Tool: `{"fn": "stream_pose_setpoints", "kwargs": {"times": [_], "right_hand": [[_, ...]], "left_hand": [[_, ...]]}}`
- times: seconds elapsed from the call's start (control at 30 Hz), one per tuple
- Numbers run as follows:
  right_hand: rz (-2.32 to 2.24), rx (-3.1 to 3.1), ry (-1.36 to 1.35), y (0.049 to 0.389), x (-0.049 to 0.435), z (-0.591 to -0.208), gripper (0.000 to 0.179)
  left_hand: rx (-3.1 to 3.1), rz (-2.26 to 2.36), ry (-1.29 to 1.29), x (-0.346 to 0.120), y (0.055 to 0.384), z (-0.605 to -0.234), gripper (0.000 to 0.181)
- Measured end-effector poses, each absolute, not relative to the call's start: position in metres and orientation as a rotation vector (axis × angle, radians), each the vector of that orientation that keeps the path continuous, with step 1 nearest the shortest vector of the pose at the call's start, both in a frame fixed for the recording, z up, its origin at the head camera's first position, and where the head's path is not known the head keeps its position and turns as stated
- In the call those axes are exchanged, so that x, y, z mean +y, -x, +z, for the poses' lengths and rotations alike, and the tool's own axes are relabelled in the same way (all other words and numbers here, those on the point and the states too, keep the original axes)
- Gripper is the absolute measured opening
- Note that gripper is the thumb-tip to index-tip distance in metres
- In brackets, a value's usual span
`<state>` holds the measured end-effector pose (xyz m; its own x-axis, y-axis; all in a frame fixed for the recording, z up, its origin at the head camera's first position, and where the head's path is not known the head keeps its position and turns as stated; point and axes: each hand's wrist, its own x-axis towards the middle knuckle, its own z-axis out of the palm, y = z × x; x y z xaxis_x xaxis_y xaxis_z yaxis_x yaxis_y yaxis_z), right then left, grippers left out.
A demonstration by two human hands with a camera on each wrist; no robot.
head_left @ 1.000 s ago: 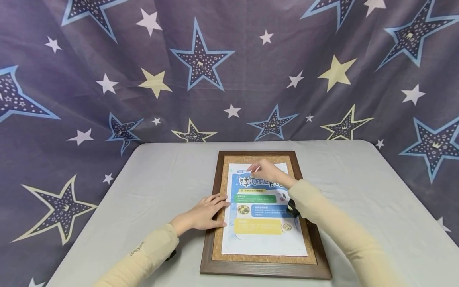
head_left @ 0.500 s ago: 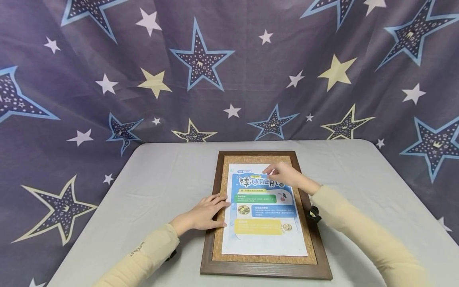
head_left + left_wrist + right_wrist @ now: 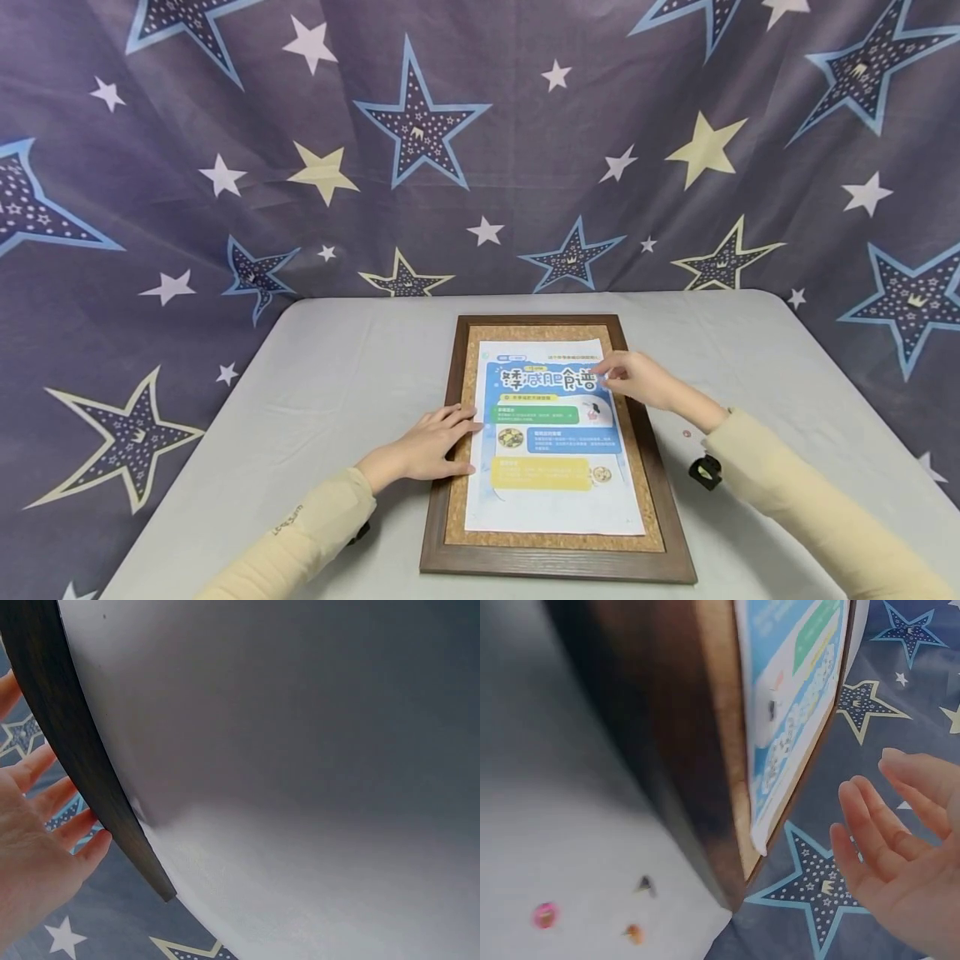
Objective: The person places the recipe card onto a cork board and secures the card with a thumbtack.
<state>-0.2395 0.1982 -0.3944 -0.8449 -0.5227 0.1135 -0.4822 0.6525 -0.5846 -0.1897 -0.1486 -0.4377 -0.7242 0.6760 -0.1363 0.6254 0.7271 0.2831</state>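
A printed sheet (image 3: 555, 510) with a blue heading and coloured text boxes lies on a cork board (image 3: 457, 533) in a dark brown wooden frame (image 3: 555, 567). Spread fingers of my left hand (image 3: 426, 446) rest on the left side of the frame, fingertips at the paper's edge. In the left wrist view that hand lies along the frame's side. Above the sheet's upper right edge hovers my right hand (image 3: 637, 379), fingers loosely bent. The right wrist view shows nothing between its thumb and fingers, and a corner of the sheet slightly lifted from the cork.
Several small blurred items lie on the grey tabletop (image 3: 360, 350) right of the board: a pink one (image 3: 545, 915), a dark one (image 3: 646, 885) and an orange one (image 3: 634, 933). A star-patterned curtain (image 3: 510, 200) hangs behind the table.
My right hand has moved right across the top of the sheet to its right edge, uncovering the heading. My left hand and the board have stayed in place.
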Motion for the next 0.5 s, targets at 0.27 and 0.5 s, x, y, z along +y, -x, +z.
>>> {"fn": "stream_pose_setpoints", "kwargs": {"times": [0.27,0.5], "right_hand": [[-0.924,2.858,0.948,0.225,0.221,-0.403,0.017],[-0.919,2.841,0.859,0.213,0.24,-0.406,0.018]], "left_hand": [[2.704,0.326,-1.024,-0.15,0.19,-0.438,0.062],[2.702,0.311,-1.027,-0.15,0.189,-0.438,0.062]]}}
